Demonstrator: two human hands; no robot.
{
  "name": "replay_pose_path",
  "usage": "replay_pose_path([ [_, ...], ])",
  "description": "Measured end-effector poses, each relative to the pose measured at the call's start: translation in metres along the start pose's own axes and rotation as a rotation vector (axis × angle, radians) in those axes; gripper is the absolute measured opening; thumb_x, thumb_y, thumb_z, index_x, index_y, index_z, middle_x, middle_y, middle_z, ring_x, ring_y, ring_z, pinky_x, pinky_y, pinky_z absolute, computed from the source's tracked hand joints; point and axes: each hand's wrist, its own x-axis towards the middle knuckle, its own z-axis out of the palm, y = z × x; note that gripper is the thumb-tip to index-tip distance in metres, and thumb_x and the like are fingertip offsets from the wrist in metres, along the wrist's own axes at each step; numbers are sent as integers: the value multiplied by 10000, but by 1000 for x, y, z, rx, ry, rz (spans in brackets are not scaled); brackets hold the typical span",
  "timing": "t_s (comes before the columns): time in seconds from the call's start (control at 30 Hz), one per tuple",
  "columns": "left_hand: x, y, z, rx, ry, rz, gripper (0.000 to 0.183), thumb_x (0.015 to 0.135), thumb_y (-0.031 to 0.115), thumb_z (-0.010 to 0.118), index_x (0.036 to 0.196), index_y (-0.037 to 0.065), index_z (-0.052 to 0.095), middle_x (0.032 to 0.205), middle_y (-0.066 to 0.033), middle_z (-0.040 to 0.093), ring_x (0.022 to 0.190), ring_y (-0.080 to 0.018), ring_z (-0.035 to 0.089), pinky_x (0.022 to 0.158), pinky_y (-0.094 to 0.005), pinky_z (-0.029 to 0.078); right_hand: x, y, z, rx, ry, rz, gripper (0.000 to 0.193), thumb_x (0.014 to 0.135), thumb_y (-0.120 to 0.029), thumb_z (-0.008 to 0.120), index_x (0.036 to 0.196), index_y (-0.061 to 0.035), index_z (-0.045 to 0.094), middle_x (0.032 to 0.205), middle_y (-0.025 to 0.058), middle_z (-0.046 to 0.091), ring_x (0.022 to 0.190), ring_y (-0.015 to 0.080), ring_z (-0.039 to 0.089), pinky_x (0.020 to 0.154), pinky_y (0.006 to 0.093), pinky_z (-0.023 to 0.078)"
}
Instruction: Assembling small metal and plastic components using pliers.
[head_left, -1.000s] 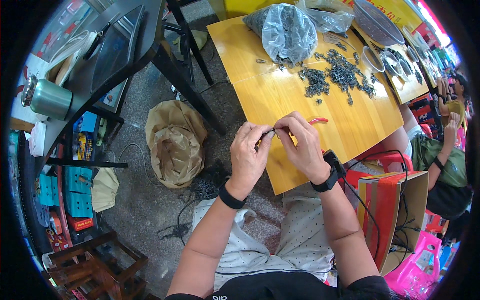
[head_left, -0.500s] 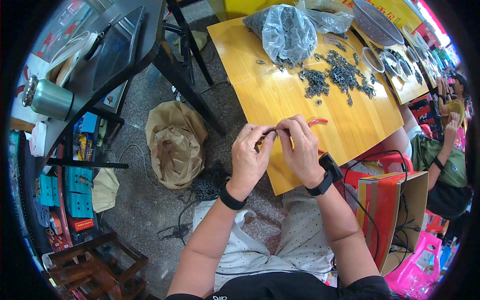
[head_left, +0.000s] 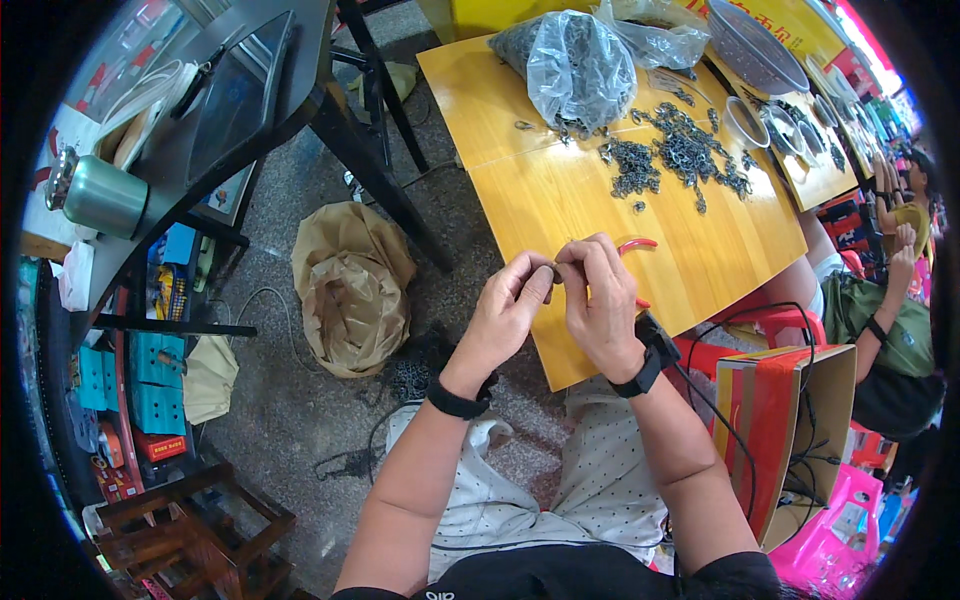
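Head view, read as a clock face centred on the person's fingertips: a green flask (head_left: 105,198) shows just past nine o'clock, and a brown paper bag (head_left: 345,228) sits open on the floor at nine. Toward eight, the left hand (head_left: 512,305) pinches a small dark piece (head_left: 557,270) between thumb and forefinger; the piece is at the dial's centre, its form too small to make out. At twelve, on the wooden table (head_left: 520,200), rests a clear plastic bag (head_left: 580,70) of dark pieces. The right hand (head_left: 603,308), toward four, grips the same piece by its fingertips. Near two, red handles (head_left: 638,243) show just beside that hand. Heaps of dark metal pieces (head_left: 690,145) lie around half past one. Farther out at four stands a cardboard box (head_left: 775,400).
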Motion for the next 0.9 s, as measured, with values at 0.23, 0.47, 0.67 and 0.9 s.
replay_pose_path([
  [0.23, -3, 5, -3, -165, -24, -85, 180, 1049, 213, 520, 1029, 56, 605, 871, 32, 559, 780, -51, 484, 679, -216, 401, 3, 0, -10, 82, -122, 100, 215, 853, 1, 636, 1057, 7, 569, 1017, 189, 570, 942, 357, 589, 813, 408, 479],
  [0.47, -2, -3, -10, -266, 14, -58, 140, 1056, 197, 509, 1052, 85, 594, 935, 38, 555, 777, -44, 454, 662, -198, 368, -6, 42, -56, -482, -360, 50, 587, 814, -237, 756, 1320, -34, 540, 1302, 183, 479, 1242, 365, 453, 1036, 495, 360],
  [0.67, -1, -2, -9, -301, 43, -35, 132, 1057, 190, 507, 1046, 86, 587, 929, 36, 547, 786, -47, 455, 665, -200, 372, -8, 59, -53, -570, -317, -53, 403, 835, -121, 695, 1218, -28, 610, 1123, 141, 542, 1130, 335, 511, 978, 464, 396],
  [0.9, 0, -3, -7, -287, 54, -38, 136, 1057, 192, 509, 1051, 82, 589, 945, 31, 557, 796, -48, 468, 669, -201, 378, -8, 76, -51, -490, -220, -83, 368, 839, -46, 671, 1201, -8, 618, 1043, 155, 571, 1058, 327, 548, 900, 406, 471],
])
